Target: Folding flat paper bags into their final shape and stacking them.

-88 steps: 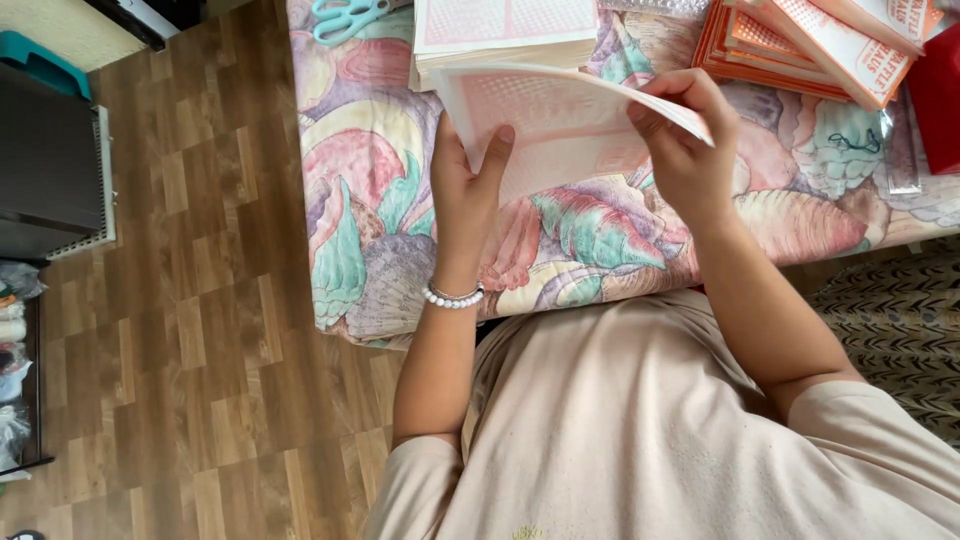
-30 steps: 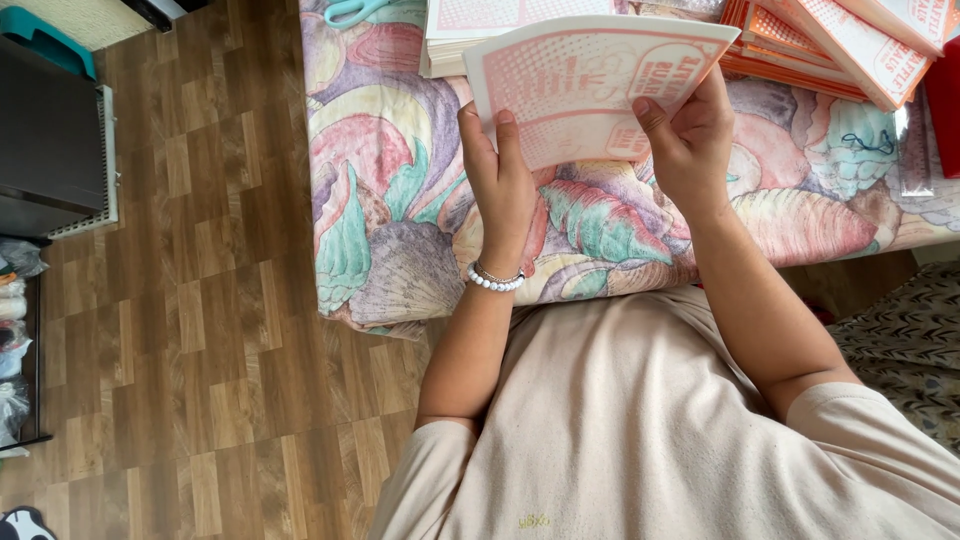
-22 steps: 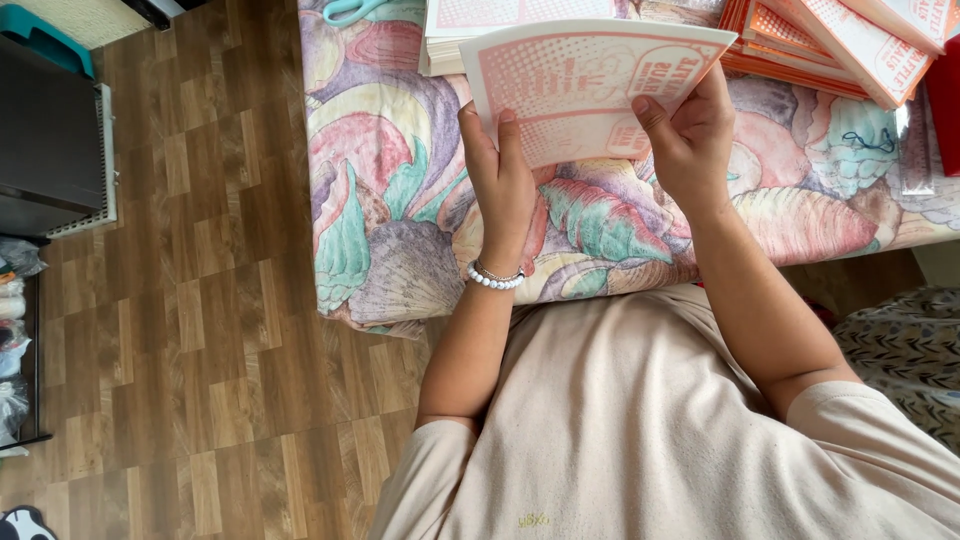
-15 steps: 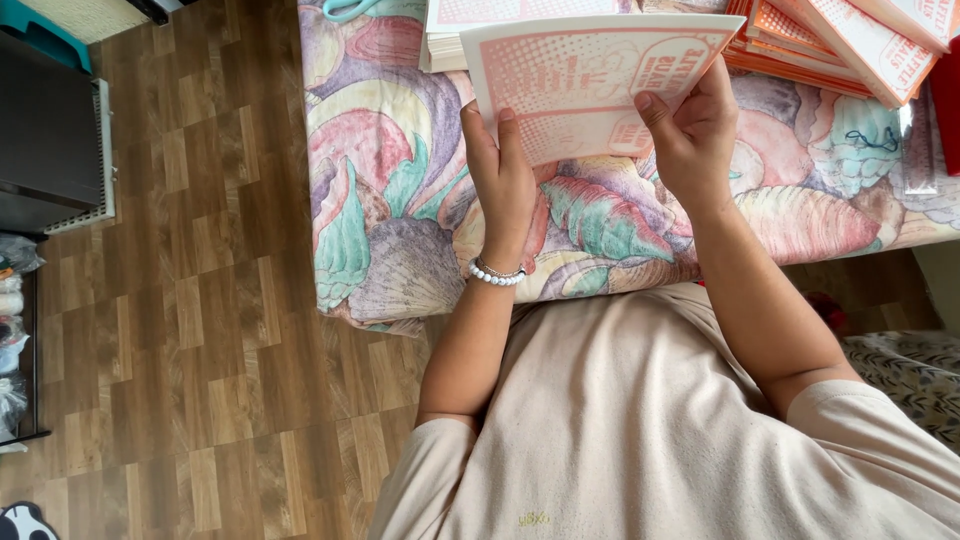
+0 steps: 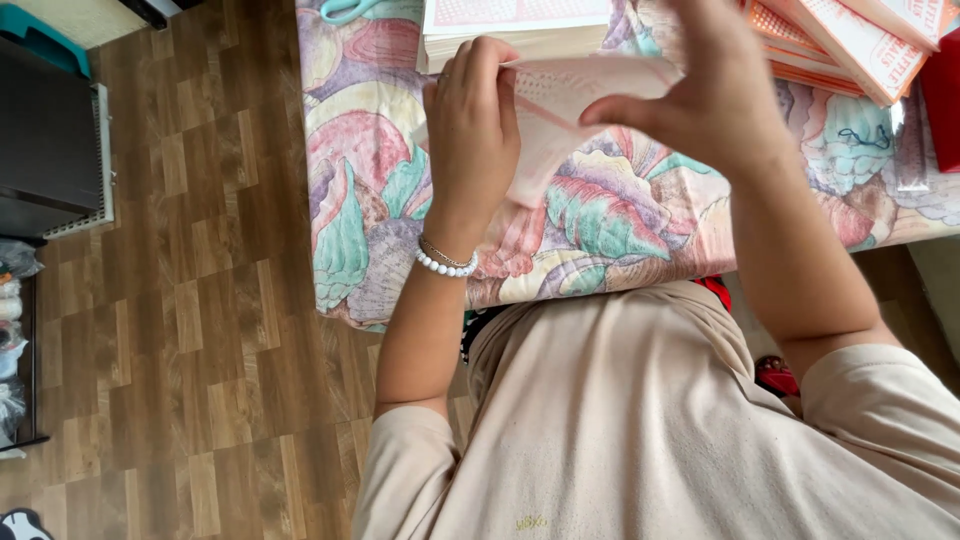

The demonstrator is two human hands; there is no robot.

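Sheet of card (image 5: pixel 560 110) held above cloth-covered table (image 5: pixel 620 210), between left hand (image 5: pixel 472 130) and right hand (image 5: pixel 705 95). Stack of flat sheets (image 5: pixel 520 30) on table behind hands. Folded boxes (image 5: pixel 850 45) at far right of table. Scissors (image 5: pixel 345 10) at far left corner. Cabinet (image 5: pixel 45 140) on floor, well left of table.

Pale printed sheet (image 5: pixel 560 120), folded, held aloft
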